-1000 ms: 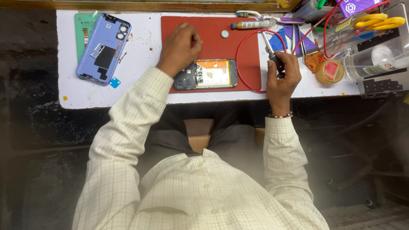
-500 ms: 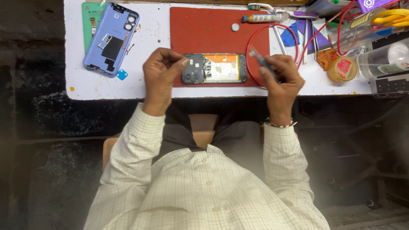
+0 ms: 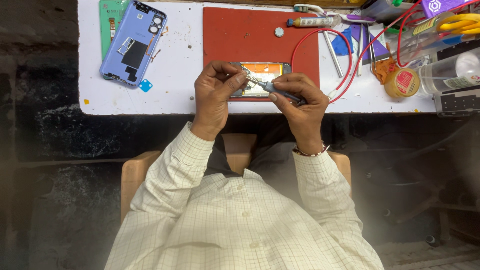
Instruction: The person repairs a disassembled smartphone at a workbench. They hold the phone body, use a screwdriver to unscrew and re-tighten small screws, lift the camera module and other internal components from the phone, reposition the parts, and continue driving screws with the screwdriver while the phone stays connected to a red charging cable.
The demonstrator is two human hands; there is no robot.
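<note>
Your right hand (image 3: 295,102) grips the screwdriver (image 3: 274,89), your left hand (image 3: 212,92) now pinching its tip; phone (image 3: 260,76) at the mat's (image 3: 225,35) near edge.

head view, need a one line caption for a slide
Right hand holds a screwdriver to an opened phone on a red mat, left hand steadying its tip.

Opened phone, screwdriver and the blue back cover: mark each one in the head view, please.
opened phone (image 3: 260,72), head view, on its orange inner part between the hands.
screwdriver (image 3: 280,91), head view, on the grey handle under the right hand's fingers.
blue back cover (image 3: 134,44), head view, on its inner face, left of the red mat.
</note>
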